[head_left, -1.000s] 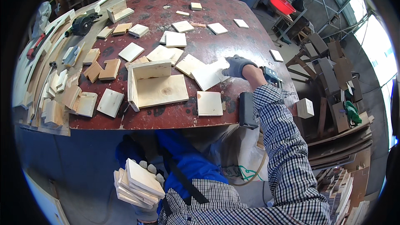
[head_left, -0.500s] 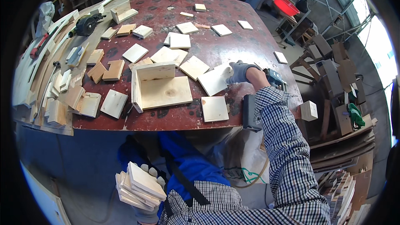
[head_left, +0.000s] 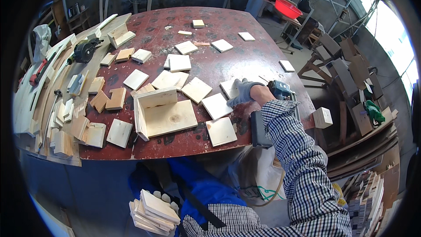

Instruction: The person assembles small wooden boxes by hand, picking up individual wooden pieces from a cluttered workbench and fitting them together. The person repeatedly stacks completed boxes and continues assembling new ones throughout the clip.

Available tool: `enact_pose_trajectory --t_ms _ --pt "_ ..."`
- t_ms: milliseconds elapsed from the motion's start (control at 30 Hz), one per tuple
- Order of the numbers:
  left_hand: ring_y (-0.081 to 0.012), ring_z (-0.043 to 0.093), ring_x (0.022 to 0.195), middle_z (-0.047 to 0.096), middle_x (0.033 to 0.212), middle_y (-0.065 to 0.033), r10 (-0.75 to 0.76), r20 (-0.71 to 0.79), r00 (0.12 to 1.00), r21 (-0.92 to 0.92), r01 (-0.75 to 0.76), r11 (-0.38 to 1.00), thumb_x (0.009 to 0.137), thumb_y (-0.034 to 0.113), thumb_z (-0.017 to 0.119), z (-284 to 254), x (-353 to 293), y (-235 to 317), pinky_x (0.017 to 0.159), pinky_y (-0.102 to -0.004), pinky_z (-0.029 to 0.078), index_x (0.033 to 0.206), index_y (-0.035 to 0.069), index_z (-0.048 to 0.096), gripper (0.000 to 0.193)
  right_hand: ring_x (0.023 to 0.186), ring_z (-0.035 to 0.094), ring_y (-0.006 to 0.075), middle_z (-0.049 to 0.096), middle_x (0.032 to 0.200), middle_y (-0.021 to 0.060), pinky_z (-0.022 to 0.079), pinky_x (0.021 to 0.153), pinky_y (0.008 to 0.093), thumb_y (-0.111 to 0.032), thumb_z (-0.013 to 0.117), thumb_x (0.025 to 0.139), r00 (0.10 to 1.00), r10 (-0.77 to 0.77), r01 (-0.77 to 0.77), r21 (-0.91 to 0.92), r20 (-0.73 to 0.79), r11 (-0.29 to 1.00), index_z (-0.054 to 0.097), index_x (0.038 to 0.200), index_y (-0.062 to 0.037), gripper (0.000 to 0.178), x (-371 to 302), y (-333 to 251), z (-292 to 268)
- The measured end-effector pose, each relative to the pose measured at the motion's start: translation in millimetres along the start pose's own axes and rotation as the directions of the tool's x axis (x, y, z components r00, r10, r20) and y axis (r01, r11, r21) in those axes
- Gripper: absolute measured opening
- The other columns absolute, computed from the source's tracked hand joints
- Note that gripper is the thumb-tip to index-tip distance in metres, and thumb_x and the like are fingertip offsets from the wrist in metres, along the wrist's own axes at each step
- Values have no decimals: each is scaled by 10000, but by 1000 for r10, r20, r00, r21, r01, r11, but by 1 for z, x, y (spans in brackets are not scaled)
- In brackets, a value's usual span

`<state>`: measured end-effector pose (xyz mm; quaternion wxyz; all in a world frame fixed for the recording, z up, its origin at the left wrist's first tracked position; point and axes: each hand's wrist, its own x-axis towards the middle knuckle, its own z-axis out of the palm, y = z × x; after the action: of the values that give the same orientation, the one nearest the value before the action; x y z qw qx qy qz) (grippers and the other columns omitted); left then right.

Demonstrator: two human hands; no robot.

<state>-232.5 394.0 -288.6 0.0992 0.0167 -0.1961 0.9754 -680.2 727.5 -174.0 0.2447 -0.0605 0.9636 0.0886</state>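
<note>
My left hand (head_left: 165, 196), in a pale glove, grips a stack of thin square wooden boards (head_left: 153, 210) low in front of my body, away from the table. Its fingertips curl over the upper edge of the stack. My right hand (head_left: 244, 93), in a grey glove, reaches onto the table with thumb and fingers apart, over a pale board (head_left: 227, 88) that it partly hides. Just left of its thumb lies another square board (head_left: 217, 106), with one more (head_left: 221, 131) below. Left of these stands a corner-shaped wooden assembly (head_left: 171, 116).
A teal and black power tool (head_left: 279, 88) lies beside my right wrist. Loose boards (head_left: 196, 89) are scattered across the red table (head_left: 188, 148). At left are long planks, wood blocks and a black circular tool (head_left: 87, 50). A block stack (head_left: 322, 117) sits off the right edge.
The two boards by my right hand now lie apart, the nearer shifted toward the table's front. My left hand still holds its stack. The whole view has shifted slightly.
</note>
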Motion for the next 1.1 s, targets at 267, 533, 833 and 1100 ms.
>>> enact_pose_trajectory --t_ms 267,533,833,1100 --pt "-462 327 1570 383 1658 -242 16 -5 1000 -38 -17 999 972 555 731 9 -7 0 1135 -753 373 1634 69 360 901 1497 454 463 405 1648 288 403 1224 554 -696 776 831 996 -72 70 33 49 997 347 1648 -65 1117 2 0 -10" --pt "-474 385 1535 414 1650 -243 43 -52 998 35 -41 999 977 631 682 10 -3 -6 1150 -721 389 1623 50 394 915 1460 515 432 502 1593 284 433 1201 518 -631 748 843 1000 14 -13 100 -8 995 402 1619 -12 1051 13 -29 -12" --pt "-500 438 1482 483 1594 -250 145 -91 985 87 -137 987 1020 645 615 3 -13 -5 1199 -670 409 1604 64 434 843 1336 635 406 627 1471 262 505 1130 504 -536 693 902 988 71 -62 67 -138 996 525 1532 -25 828 28 -40 -24" --pt "-495 417 1500 444 1622 -248 143 -104 984 66 -137 988 1031 655 588 5 -18 -6 1193 -701 386 1611 49 420 856 1397 583 435 574 1523 279 464 1177 512 -653 654 917 984 148 -119 254 -98 960 502 1555 -14 916 33 -52 -8"
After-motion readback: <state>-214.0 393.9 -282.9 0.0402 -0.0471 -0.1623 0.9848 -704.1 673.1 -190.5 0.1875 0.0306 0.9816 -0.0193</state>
